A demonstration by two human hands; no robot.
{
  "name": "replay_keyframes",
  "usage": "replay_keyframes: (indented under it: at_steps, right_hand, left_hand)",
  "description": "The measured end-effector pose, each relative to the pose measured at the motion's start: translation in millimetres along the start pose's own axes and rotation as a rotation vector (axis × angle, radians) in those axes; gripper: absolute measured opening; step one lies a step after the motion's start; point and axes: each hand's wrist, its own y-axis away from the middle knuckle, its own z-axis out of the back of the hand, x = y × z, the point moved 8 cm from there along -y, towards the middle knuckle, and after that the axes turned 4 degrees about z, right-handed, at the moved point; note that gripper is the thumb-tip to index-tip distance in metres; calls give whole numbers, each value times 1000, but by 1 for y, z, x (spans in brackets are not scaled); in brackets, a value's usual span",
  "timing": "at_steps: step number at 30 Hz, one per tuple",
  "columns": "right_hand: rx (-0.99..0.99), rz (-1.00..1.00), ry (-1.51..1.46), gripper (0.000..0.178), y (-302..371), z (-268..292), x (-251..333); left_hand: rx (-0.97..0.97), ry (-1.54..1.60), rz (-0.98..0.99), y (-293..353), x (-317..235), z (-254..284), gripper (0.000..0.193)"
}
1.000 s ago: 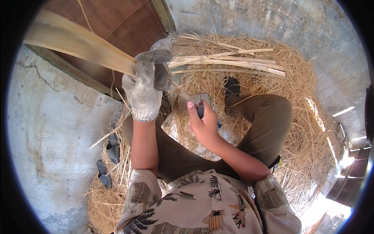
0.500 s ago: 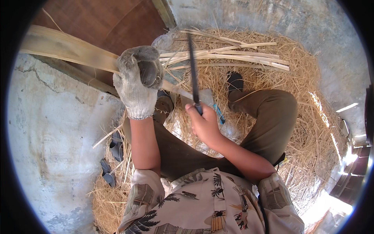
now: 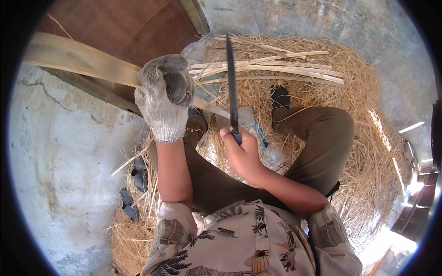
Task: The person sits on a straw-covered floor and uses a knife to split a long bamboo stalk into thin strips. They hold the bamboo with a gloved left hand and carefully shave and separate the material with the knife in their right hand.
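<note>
My left hand [image 3: 163,99], in a worn whitish work glove with a dark palm patch, is closed round a long pale bamboo strip [image 3: 87,59]. The strip runs off to the upper left; its thinner end [image 3: 212,107] comes out right of the glove. My bare right hand [image 3: 244,154] grips the dark handle of a long knife [image 3: 231,87]. Its narrow blade points away from me, close to the strip's end. Whether blade and strip touch, I cannot tell.
Several split bamboo strips [image 3: 285,69] lie on a heap of shavings [image 3: 363,133] ahead. A blue-handled tool [image 3: 261,135] lies between my legs. Dark footwear [image 3: 129,204] rests by the wall [image 3: 64,161] at left. A brown panel [image 3: 124,27] stands at upper left.
The knife has swung slightly, its tip shifting a little to the right. My left hand keeps its hold on the bamboo strip, and the whole view has moved only slightly.
</note>
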Motion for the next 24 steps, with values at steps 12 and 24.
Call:
replay_keyframes:
  at_steps: [12,24]
  right_hand:
    - [23,30,188,28,-10,2,-3]
    - [80,-90,148,26,-19,4,-30]
  left_hand:
    - [126,56,38,-2,3,-4,25]
    - [392,33,-16,-4,-4,-30,47]
